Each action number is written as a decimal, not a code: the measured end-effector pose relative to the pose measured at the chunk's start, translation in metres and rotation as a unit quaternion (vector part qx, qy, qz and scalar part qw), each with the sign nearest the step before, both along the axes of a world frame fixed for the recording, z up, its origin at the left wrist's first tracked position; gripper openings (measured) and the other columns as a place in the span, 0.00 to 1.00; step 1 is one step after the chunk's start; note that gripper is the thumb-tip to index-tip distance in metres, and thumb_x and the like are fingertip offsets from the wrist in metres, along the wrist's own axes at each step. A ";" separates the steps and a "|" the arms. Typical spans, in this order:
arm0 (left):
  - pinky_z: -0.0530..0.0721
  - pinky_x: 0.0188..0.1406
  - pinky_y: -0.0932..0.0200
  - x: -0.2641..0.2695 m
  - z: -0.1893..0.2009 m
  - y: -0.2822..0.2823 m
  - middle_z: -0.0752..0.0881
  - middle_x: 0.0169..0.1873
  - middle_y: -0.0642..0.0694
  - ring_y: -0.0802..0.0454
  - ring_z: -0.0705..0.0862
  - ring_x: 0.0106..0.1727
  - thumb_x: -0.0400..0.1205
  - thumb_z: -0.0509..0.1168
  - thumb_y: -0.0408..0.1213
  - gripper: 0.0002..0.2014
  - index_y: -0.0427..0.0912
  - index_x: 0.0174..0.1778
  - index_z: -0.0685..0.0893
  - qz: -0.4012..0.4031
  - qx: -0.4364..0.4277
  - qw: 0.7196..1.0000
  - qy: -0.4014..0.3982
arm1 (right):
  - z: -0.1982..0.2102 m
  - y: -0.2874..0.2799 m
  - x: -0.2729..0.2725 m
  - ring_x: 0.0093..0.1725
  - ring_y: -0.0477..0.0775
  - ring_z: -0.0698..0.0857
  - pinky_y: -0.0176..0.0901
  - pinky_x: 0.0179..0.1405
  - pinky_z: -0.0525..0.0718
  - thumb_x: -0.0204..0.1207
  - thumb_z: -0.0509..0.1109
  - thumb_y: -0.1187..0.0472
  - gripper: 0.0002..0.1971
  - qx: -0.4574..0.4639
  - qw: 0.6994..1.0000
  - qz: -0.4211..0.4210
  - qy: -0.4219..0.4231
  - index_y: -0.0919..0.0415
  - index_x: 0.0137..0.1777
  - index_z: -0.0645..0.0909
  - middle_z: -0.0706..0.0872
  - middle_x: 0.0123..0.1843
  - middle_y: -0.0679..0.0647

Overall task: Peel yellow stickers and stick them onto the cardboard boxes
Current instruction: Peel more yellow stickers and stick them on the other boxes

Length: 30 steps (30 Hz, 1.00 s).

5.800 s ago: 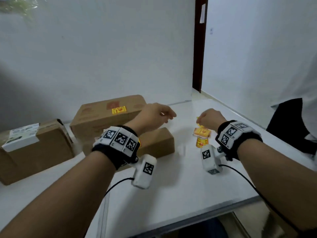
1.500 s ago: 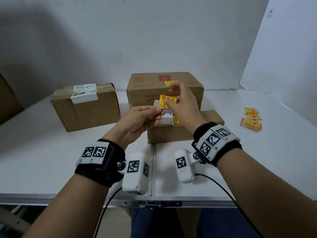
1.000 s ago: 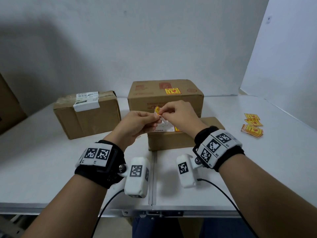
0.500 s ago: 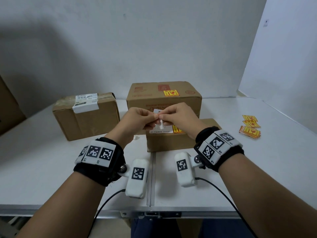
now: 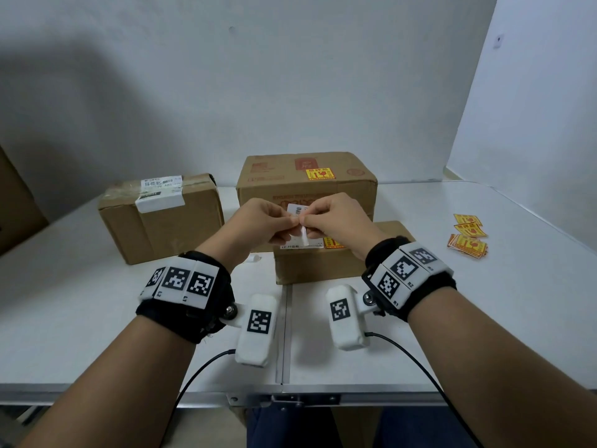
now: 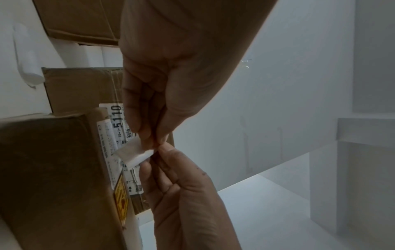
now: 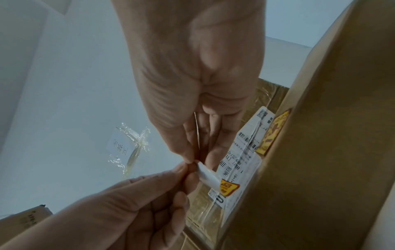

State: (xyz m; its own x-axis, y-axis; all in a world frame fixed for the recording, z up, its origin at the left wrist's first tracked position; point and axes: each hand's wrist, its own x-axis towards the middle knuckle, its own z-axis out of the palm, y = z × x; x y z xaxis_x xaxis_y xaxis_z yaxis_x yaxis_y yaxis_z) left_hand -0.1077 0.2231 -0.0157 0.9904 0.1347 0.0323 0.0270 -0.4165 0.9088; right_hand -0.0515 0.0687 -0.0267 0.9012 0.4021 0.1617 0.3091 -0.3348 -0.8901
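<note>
Yellow sticker [image 7: 197, 133] sits edge-on between our right hand [image 5: 336, 218] fingers, held above the small front box [image 5: 323, 263], while our left hand [image 5: 261, 221] pinches the white backing strip [image 6: 135, 153] curling off it. Both hands are clenched in tight fingertip pinches, meeting just above that box's shipping label. To peel clean, we judge we should pull the backing slowly away, keeping the sticker flat and off our fingertips, then press it onto bare cardboard.
</note>
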 end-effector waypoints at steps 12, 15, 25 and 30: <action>0.82 0.29 0.72 -0.003 0.006 -0.006 0.92 0.38 0.45 0.59 0.84 0.33 0.81 0.69 0.38 0.07 0.38 0.44 0.90 -0.006 0.025 0.999 0.033 | 0.000 -0.005 0.003 0.37 0.48 0.88 0.42 0.47 0.90 0.76 0.73 0.61 0.07 -0.042 0.999 0.019 0.002 0.64 0.44 0.89 0.90 0.45 0.55; 0.84 0.31 0.71 -0.002 0.005 -0.005 0.92 0.40 0.45 0.59 0.84 0.34 0.81 0.69 0.38 0.08 0.38 0.45 0.91 -0.009 0.016 0.999 0.032 | -0.001 -0.006 0.002 0.36 0.47 0.88 0.39 0.44 0.89 0.76 0.73 0.61 0.07 -0.016 0.999 0.019 0.020 0.64 0.44 0.89 0.91 0.43 0.56; 0.83 0.31 0.70 -0.002 0.000 0.001 0.92 0.40 0.45 0.62 0.84 0.31 0.80 0.70 0.39 0.09 0.37 0.47 0.91 -0.014 -0.020 0.999 0.031 | -0.002 -0.009 0.003 0.48 0.53 0.91 0.45 0.53 0.90 0.74 0.76 0.62 0.06 0.013 0.999 0.039 0.017 0.62 0.49 0.91 0.92 0.48 0.55; 0.83 0.31 0.71 -0.001 0.000 -0.001 0.92 0.39 0.45 0.63 0.83 0.29 0.80 0.70 0.41 0.10 0.37 0.47 0.91 -0.017 0.008 0.999 0.031 | 0.003 -0.010 0.003 0.47 0.52 0.91 0.45 0.52 0.90 0.71 0.79 0.57 0.09 -0.023 0.999 0.048 -0.004 0.61 0.47 0.92 0.92 0.46 0.54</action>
